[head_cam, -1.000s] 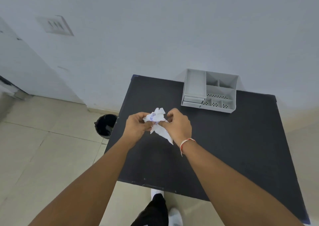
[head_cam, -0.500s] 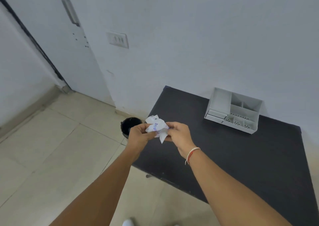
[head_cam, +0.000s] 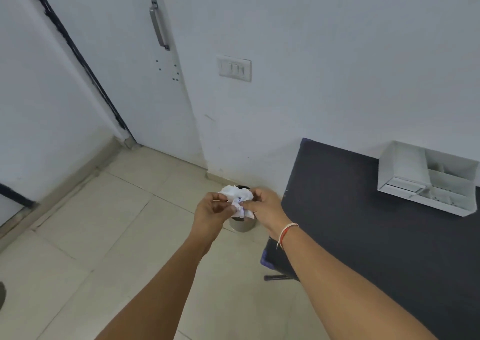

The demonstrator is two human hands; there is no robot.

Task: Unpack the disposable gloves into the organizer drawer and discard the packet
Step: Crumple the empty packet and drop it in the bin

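Beige tiled floor now under hands, black table [head_cam: 389, 235] swung off right. Left hand [head_cam: 211, 213] and right hand [head_cam: 265, 209] both pinched shut on crumpled white plastic packet [head_cam: 237, 198], directly over small round bin [head_cam: 241, 224]. Grey compartmented organizer [head_cam: 426, 178] far right. Drop looks imminent.

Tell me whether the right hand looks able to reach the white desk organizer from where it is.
Probably yes: the black tabletop between right hand and white desk organizer lies bare, though that hand holds the crumpled white packet.

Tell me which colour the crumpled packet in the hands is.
White with small blue print, seen in the head view: the crumpled packet.
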